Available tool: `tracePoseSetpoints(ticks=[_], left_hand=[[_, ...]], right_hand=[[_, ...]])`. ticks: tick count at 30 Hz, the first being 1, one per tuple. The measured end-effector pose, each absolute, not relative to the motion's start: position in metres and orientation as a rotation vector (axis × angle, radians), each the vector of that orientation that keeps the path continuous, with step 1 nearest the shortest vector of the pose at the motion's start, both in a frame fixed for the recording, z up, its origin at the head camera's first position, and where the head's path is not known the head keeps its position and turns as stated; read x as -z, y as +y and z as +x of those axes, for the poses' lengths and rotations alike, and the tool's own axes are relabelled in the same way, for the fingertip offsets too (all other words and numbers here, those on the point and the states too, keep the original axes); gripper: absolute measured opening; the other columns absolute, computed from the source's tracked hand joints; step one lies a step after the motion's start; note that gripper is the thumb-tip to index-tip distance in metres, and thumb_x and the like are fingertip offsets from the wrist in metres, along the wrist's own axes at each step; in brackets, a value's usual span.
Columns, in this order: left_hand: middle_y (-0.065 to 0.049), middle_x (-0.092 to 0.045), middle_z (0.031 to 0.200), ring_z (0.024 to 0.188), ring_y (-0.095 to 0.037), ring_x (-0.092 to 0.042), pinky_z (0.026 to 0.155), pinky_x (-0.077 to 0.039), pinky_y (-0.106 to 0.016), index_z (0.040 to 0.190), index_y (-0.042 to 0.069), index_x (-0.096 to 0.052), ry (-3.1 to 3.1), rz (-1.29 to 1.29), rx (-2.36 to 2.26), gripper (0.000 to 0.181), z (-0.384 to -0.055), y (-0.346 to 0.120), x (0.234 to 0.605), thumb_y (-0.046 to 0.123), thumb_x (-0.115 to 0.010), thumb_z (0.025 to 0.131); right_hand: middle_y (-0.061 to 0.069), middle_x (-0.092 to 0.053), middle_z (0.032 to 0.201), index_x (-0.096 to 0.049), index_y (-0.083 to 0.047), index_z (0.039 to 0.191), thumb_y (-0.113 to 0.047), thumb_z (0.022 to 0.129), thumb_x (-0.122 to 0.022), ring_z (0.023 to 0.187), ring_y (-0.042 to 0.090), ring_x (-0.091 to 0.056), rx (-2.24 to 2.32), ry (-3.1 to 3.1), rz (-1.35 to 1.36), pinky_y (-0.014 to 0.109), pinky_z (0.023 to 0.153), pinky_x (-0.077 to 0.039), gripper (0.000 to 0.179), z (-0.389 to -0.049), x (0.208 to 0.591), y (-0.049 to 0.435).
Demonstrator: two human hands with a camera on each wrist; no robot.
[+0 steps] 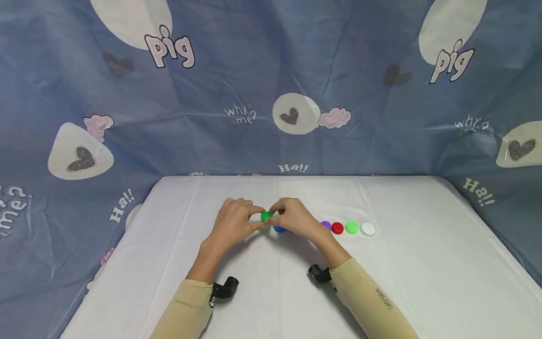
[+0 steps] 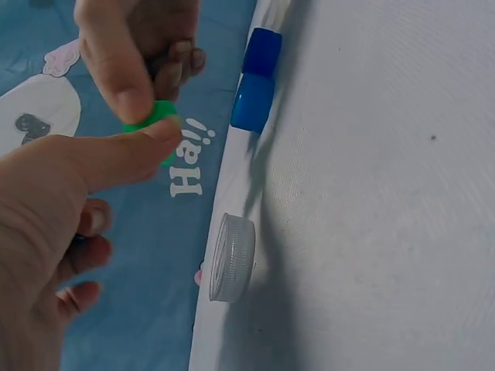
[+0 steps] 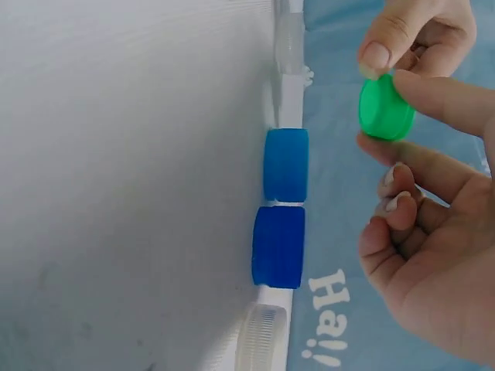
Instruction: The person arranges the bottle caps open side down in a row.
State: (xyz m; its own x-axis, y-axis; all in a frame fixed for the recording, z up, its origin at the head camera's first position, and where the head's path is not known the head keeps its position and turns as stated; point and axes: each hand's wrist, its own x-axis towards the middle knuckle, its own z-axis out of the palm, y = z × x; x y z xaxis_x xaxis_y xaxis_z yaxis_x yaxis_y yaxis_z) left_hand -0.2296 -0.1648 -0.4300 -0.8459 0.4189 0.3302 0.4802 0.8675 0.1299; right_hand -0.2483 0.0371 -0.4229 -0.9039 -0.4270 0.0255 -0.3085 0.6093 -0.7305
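A green bottle cap (image 1: 267, 216) is held up between the two hands, above the white table. From the left, my left hand (image 1: 235, 221) pinches its edge with thumb and fingers. My right hand (image 1: 295, 217) grips the opposite side between thumb and index finger, its other fingers curled in. The hollow inside of the cap faces the camera in the right wrist view. Below the hands stand a lighter blue cap (image 3: 286, 165) and a dark blue cap (image 3: 278, 247), side by side. A clear ribbed cap (image 2: 232, 259) lies nearer the left hand.
Right of the hands, the row goes on with a purple cap (image 1: 325, 225), a red cap (image 1: 337, 228), a light green cap (image 1: 352, 227) and a white cap (image 1: 368, 229). A blue printed cloth (image 1: 254, 146) hangs behind the white-covered table (image 1: 423, 263).
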Motion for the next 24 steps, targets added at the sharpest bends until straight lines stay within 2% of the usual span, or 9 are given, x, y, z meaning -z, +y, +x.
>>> tracePoseSetpoints(ticks=[5,12,24], left_hand=[[0.005,-0.067,0.076,0.068,-0.012,-0.051,0.078,-0.04,-0.034,0.107,0.028,-0.078,-2.616,-0.734,0.223,0.03,-0.23,-0.165,0.429,0.041,-0.081,0.08],[0.005,-0.069,0.074,0.069,-0.012,-0.058,0.073,-0.043,-0.032,0.098,0.024,-0.08,-2.465,-0.808,0.221,0.024,-0.23,-0.165,0.43,0.036,-0.084,0.078],[0.008,-0.068,0.074,0.07,-0.012,-0.058,0.072,-0.04,-0.031,0.101,0.025,-0.08,-2.492,-0.785,0.201,0.023,-0.23,-0.164,0.431,0.037,-0.08,0.082]], right_hand=[[-0.001,-0.072,0.098,-0.078,-0.018,0.101,-0.037,0.085,-0.075,0.082,0.015,-0.062,1.261,2.591,-0.524,0.031,0.072,-0.05,0.025,-0.25,0.42,0.042],[-0.003,-0.075,0.099,-0.078,-0.021,0.099,-0.042,0.085,-0.074,0.092,0.014,-0.065,1.297,2.511,-0.444,0.034,0.083,-0.052,0.025,-0.251,0.418,0.045],[-0.005,-0.075,0.101,-0.079,-0.023,0.101,-0.043,0.087,-0.072,0.097,0.013,-0.066,1.271,2.5,-0.478,0.036,0.088,-0.053,0.025,-0.252,0.417,0.049]])
